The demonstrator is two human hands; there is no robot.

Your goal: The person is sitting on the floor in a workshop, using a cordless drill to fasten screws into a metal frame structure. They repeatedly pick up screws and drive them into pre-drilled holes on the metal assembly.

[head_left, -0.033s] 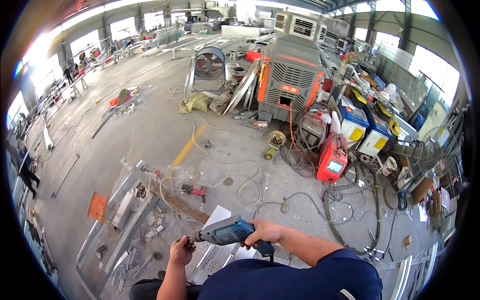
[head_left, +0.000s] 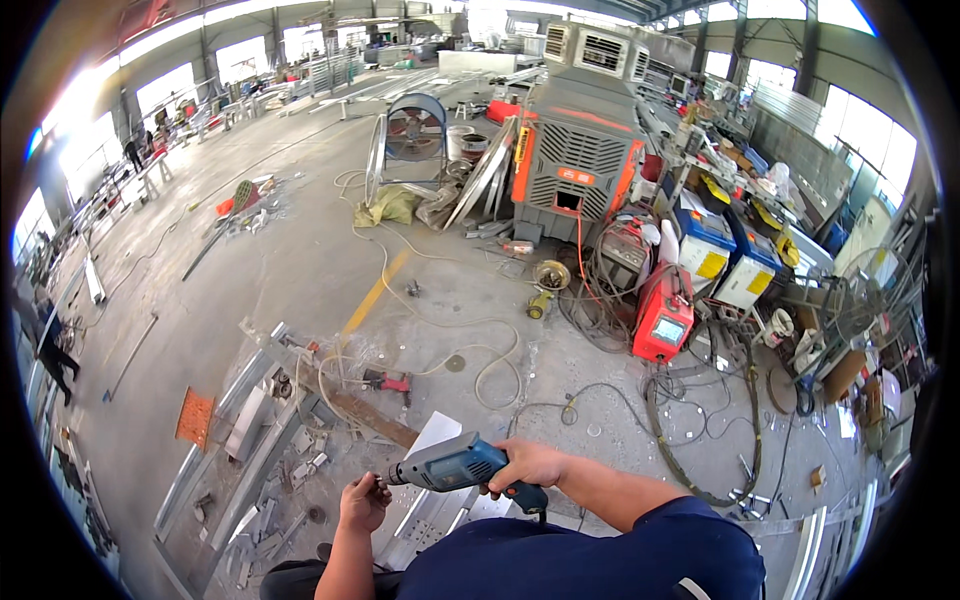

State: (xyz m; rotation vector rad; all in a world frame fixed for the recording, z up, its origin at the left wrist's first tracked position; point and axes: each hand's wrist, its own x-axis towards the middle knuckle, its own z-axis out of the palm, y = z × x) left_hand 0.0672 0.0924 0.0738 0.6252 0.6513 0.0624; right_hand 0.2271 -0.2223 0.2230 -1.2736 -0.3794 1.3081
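Note:
My right hand point(head_left: 530, 466) is wrapped around the grip of a blue and grey power drill point(head_left: 450, 463), which lies nearly level with its chuck to the left. The fingers of my left hand point(head_left: 364, 503) are pinched together right at the chuck's tip. Whatever they hold there is too small to make out. Under the drill and my forearms lie pale metal profiles point(head_left: 432, 432), one of them pierced with small holes. The drill's cord drops from the bottom of its grip and is mostly hidden by my body.
Left of me stand metal beams point(head_left: 245, 465) with an orange perforated plate point(head_left: 194, 418) and scattered offcuts. Ahead on the floor lie a red power tool point(head_left: 388, 381) and a looping pale hose point(head_left: 487, 349). A red welding machine point(head_left: 662, 315) with coiled cables point(head_left: 650, 420) sits at right.

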